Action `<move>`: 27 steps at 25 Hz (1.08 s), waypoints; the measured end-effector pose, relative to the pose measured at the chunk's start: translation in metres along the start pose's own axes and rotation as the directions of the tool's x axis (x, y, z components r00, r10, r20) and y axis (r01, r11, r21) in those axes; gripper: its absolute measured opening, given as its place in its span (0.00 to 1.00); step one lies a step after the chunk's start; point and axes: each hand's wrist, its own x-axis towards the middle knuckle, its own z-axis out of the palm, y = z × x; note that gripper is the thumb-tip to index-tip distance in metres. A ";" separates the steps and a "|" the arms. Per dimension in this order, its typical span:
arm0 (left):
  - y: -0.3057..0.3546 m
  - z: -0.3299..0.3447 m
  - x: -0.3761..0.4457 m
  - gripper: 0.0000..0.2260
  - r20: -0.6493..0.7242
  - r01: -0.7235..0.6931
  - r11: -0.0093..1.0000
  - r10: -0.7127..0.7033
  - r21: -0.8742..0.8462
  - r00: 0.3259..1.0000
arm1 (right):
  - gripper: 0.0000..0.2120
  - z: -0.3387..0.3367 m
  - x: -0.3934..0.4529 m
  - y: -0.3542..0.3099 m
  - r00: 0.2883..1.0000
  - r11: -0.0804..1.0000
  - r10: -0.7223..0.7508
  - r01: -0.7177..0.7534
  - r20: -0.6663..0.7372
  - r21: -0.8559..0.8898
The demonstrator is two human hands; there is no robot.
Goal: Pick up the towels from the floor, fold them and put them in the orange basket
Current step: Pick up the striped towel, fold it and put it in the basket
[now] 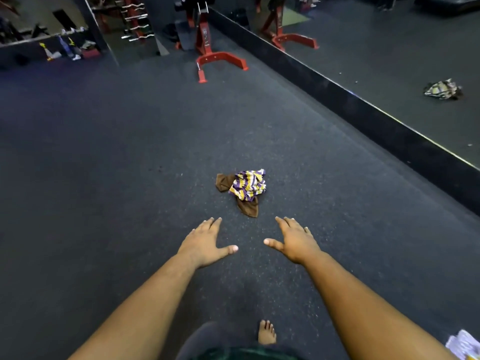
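Observation:
A crumpled towel with purple, yellow and white stripes (248, 185) lies on the dark gym floor, resting on a brown towel (248, 207) whose ends stick out left and below. My left hand (206, 242) and my right hand (293, 241) reach out side by side just short of the pile, palms down, fingers spread, holding nothing. Neither hand touches the towels. The orange basket is not in view.
A wall mirror with a black base (363, 107) runs along the right and reflects the towel pile (442, 89). A red machine frame (218, 59) stands farther ahead. My bare foot (266, 332) is below. A white object (465, 345) sits at the bottom right corner.

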 end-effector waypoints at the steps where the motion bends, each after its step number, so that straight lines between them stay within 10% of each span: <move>1: 0.000 -0.008 0.021 0.53 0.008 0.012 1.000 -0.012 -0.020 1.000 | 0.46 -0.012 0.024 0.002 1.000 1.000 -0.006 0.006 0.017 0.000; 27: -0.055 -0.123 0.642 0.50 0.360 0.100 0.994 -0.079 -0.040 0.930 | 0.37 -0.120 0.649 0.075 0.976 0.988 0.074 -0.100 0.204 0.121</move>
